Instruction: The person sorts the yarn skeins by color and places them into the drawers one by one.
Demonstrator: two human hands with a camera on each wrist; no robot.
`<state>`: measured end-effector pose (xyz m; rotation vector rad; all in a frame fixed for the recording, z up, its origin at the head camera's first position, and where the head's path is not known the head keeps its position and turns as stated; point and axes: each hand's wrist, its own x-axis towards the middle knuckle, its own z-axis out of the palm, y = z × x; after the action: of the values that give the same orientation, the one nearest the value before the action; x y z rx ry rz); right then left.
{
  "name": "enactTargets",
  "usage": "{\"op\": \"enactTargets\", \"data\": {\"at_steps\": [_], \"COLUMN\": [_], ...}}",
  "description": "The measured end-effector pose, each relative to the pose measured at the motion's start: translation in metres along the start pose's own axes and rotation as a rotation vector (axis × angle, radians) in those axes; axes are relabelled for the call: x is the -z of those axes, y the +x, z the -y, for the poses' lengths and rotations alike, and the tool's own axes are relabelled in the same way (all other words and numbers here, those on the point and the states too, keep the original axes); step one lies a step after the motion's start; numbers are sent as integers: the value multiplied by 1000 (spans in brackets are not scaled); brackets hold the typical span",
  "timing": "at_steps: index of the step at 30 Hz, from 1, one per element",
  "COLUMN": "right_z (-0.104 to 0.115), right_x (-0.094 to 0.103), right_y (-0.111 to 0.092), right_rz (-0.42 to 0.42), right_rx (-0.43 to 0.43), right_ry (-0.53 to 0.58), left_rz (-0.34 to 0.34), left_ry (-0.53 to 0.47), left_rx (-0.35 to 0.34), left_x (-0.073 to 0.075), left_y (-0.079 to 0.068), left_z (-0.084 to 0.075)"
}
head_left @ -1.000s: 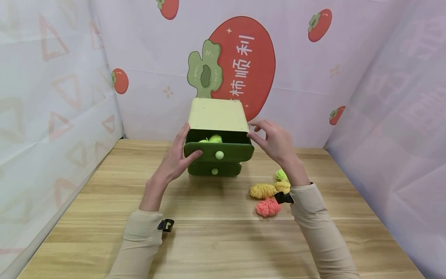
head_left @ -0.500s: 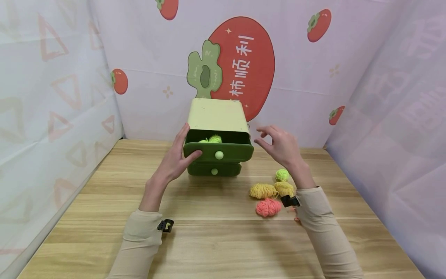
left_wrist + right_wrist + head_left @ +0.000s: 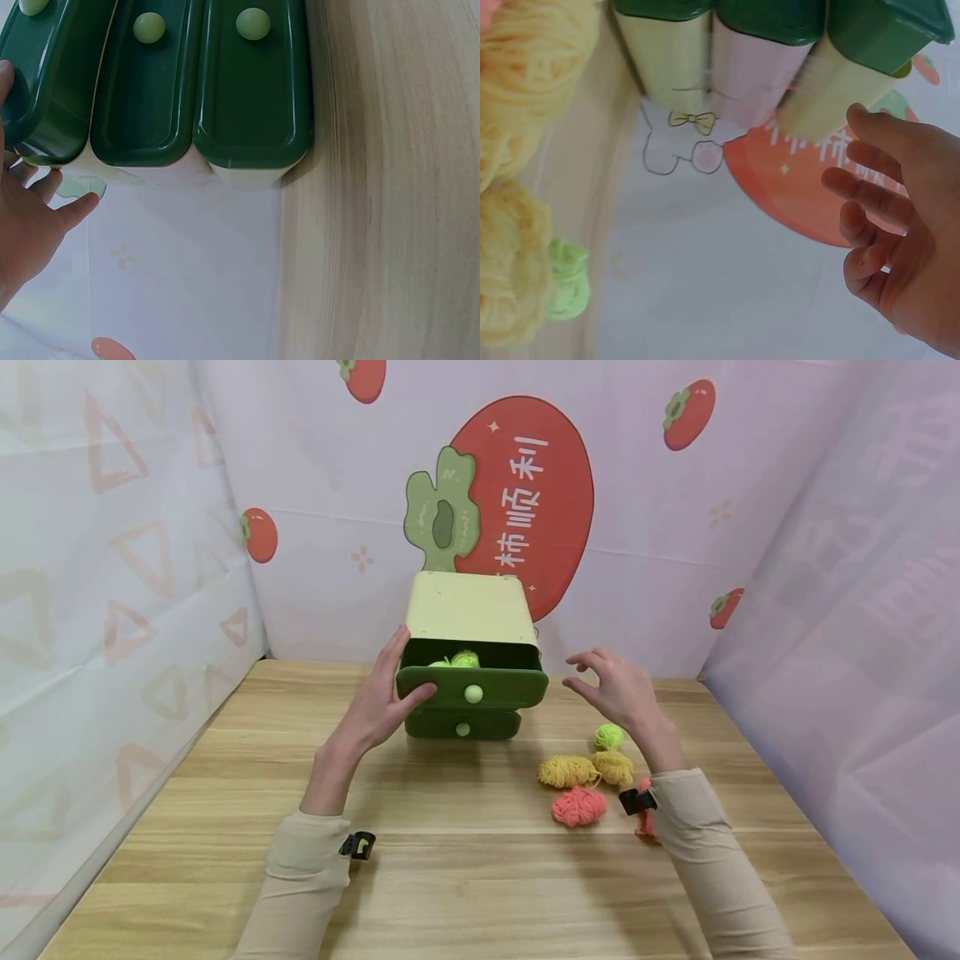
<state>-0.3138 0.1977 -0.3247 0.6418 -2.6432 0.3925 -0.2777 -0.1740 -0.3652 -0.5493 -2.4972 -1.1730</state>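
Note:
A small chest of drawers [image 3: 472,606] with a cream top and dark green fronts stands at the back of the table. Its top drawer [image 3: 510,689] is pulled out, and lime-green yarn balls [image 3: 465,659] show inside. My left hand [image 3: 372,706] rests against the chest's left side with extended fingers, its thumb lying across the top drawer's front. To the right of the chest, my right hand [image 3: 618,689] hangs in the air, fingers loosely bent and holding nothing. The right wrist view shows the same hand [image 3: 915,225] apart from the chest.
On the table, right of the chest, lie a lime yarn ball [image 3: 608,737], a yellow skein [image 3: 567,772], another yellow one [image 3: 613,768] and a coral one [image 3: 579,807]. More coral yarn [image 3: 647,825] is partly hidden by the right sleeve. A printed cloth backdrop [image 3: 330,460] surrounds the table.
My right hand has moved away from the chest's right edge, to the right and down. The left hand stays where it was, and the top drawer looks the same.

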Motion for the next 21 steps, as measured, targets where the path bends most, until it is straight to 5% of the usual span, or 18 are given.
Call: {"op": "enactTargets", "data": {"at_steps": [10, 21], "right_z": [-30, -53], "right_x": [-19, -30], "right_y": [-13, -20], "right_rz": [175, 257], "right_rx": [-94, -129], "right_ry": [-37, -68], "left_rz": [-4, -7], "left_ry": [9, -7], "left_rx": [-9, -8], "left_x": [-3, -1], "left_y": [-3, 0], "left_z": [1, 0]}}
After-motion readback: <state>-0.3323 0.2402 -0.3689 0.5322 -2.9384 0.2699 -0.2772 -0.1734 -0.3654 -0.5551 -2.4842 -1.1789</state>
